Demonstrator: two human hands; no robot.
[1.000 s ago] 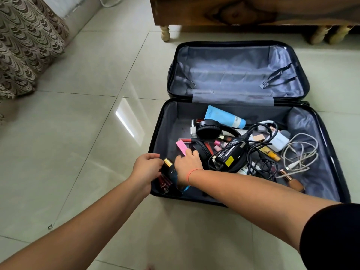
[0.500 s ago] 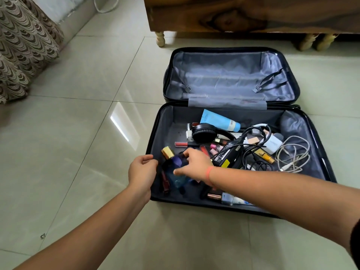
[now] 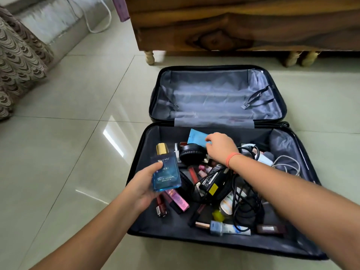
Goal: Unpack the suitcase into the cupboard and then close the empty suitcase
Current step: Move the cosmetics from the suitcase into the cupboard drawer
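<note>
A black suitcase (image 3: 136, 164) lies open on the tiled floor, its far half showing bare grey lining. The near half holds several small things: black headphones (image 3: 190, 153), a black charger (image 3: 213, 177) with tangled cables, white cables (image 3: 288, 166), lipsticks and tubes. My left hand (image 3: 144, 184) holds a blue cologne bottle (image 3: 165, 172) with a gold cap, lifted above the left side of the case. My right hand (image 3: 219, 148) reaches to the back of the case, its fingers on a light blue tube (image 3: 196, 137).
A wooden cupboard (image 3: 233, 24) on turned legs stands right behind the suitcase. A patterned curtain (image 3: 17, 61) hangs at the far left by the wall. A white cable (image 3: 101, 20) runs along the floor near the wall. Glossy tiles surround the case.
My left hand has taken the blue cologne bottle and lifted it from the case's near left corner. My right hand has moved from there to the light blue tube at the back.
</note>
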